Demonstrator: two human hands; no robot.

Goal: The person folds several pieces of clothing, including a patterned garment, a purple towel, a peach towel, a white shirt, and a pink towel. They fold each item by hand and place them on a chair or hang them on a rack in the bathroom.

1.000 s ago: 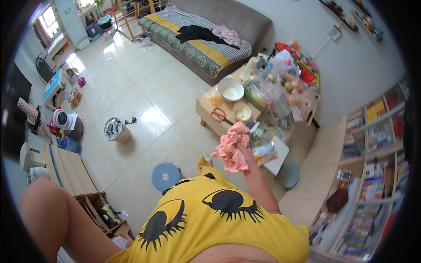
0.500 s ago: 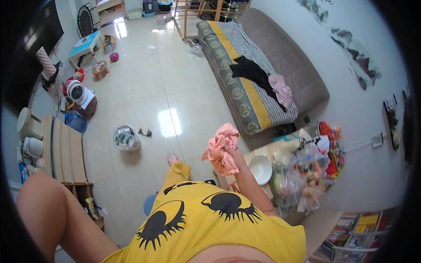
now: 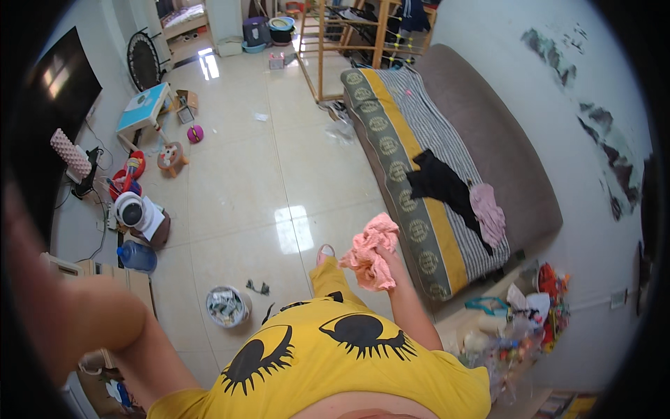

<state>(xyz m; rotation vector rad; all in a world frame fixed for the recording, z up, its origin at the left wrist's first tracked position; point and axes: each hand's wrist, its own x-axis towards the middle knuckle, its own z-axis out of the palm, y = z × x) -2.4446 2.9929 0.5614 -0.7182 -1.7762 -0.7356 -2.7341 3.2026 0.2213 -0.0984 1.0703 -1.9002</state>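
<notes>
A crumpled pink cloth [image 3: 372, 255] with a puckered texture is in my right hand [image 3: 386, 260], which is closed around its right side. The arm stretches forward over the floor, and the cloth hangs in the air left of the sofa [image 3: 513, 140]. My left arm [image 3: 129, 314] is bent up sharply at the elbow; its forearm passes close to the camera, large and blurred. The left hand itself lies outside the picture, so its fingers do not show.
Ahead on the tiled floor stands a filled waste bin [image 3: 228, 307] beside a dark knotted object [image 3: 257, 287]. A water jug [image 3: 136, 256], a small stool [image 3: 172, 158] and a blue-topped table [image 3: 143, 108] line the left. Black clothing [image 3: 450, 188] lies on the sofa; a cluttered table is at right.
The view has turned, so the room sits further right and lower. The left forearm now shows blurred at the left edge. My right hand still grips the pink cloth.
</notes>
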